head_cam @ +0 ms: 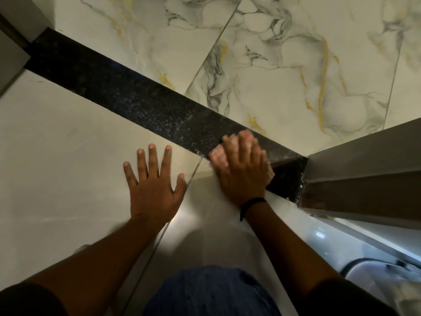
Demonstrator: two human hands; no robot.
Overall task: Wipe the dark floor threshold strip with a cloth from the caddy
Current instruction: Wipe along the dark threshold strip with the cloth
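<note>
The dark speckled threshold strip (136,96) runs diagonally from the upper left to the door frame at the right. My right hand (243,169) presses a pale pink cloth (218,156) flat onto the strip's right end; the hand is blurred and hides most of the cloth. My left hand (155,188) lies flat on the plain cream floor beside the strip, fingers spread, holding nothing. White dust specks show on the strip just left of the cloth. No caddy is in view.
A grey door frame (364,169) stands at the strip's right end. Marbled white tiles (284,65) lie beyond the strip, plain cream tiles (57,156) on my side. A wall corner (11,55) sits at the upper left. My blue-clad knee (211,293) is below.
</note>
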